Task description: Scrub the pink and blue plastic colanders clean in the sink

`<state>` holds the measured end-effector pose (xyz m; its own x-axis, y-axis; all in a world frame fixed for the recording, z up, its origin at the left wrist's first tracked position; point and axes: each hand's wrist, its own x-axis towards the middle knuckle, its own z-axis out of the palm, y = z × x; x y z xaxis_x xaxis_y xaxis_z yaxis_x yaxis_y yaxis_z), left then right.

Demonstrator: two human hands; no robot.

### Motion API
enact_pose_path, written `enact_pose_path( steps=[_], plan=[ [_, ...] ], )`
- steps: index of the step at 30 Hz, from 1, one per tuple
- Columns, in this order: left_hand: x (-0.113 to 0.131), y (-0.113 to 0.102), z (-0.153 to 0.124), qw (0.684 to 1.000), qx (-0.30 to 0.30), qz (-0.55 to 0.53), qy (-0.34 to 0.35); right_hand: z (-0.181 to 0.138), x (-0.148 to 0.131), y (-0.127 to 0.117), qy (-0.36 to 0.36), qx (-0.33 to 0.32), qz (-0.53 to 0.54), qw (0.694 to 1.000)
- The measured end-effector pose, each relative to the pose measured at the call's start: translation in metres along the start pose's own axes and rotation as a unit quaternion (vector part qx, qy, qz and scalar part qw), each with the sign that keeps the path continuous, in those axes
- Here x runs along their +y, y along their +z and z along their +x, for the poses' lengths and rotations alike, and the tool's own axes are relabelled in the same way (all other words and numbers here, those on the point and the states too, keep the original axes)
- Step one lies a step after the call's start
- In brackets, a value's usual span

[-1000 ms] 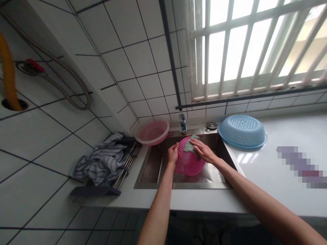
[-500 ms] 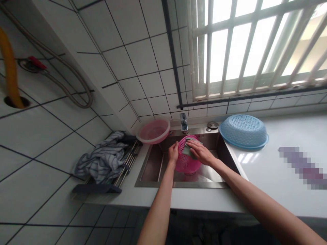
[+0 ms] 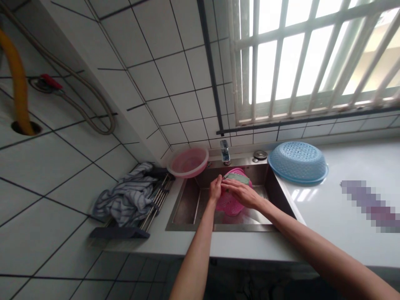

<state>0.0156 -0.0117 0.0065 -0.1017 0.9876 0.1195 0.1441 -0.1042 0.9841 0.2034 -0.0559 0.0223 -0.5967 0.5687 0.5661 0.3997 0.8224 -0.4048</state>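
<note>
A bright pink plastic colander [image 3: 230, 204] is held tilted over the sink [image 3: 184, 206]. My left hand [image 3: 215, 188] is closed on the colander's left rim. A greenish cloth [image 3: 239, 178] lies against the inside of the colander. My right hand [image 3: 240, 191] has its fingers extended together over the cloth, pressing it against the plastic, with the fingertips close to my left hand. The palm side of the right hand is hidden. Behind the colander stands the chrome faucet [image 3: 224, 151].
Left of the faucet sits a pink basin [image 3: 188, 162]. An upturned blue basket [image 3: 298, 162] rests on the right counter [image 3: 318, 233], near a sink strainer [image 3: 260, 155]. A striped cloth [image 3: 126, 193] lies over a metal rack [image 3: 156, 204] at left. A barred window [image 3: 293, 62] is above.
My right hand and the cloth have shifted across the colander, the fingertips now nearer my left hand. The colander has turned slightly; my left hand keeps its rim grip.
</note>
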Motion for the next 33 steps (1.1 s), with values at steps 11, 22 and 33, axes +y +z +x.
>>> enact_pose_path(
  steps=[11, 22, 33],
  plan=[
    [0.0, 0.003, -0.001, 1.0, 0.006, 0.006, 0.012, -0.008, 0.018, -0.01, 0.157, 0.187, -0.03, 0.969],
    [0.003, 0.003, -0.003, 1.0, -0.01, -0.008, 0.007, -0.005, 0.004, 0.011, 0.019, 0.014, -0.094, 0.995],
    [-0.004, 0.001, -0.002, 0.999, 0.017, 0.03, -0.007, -0.022, 0.053, -0.006, 0.188, 0.102, 0.039, 0.976]
  ],
)
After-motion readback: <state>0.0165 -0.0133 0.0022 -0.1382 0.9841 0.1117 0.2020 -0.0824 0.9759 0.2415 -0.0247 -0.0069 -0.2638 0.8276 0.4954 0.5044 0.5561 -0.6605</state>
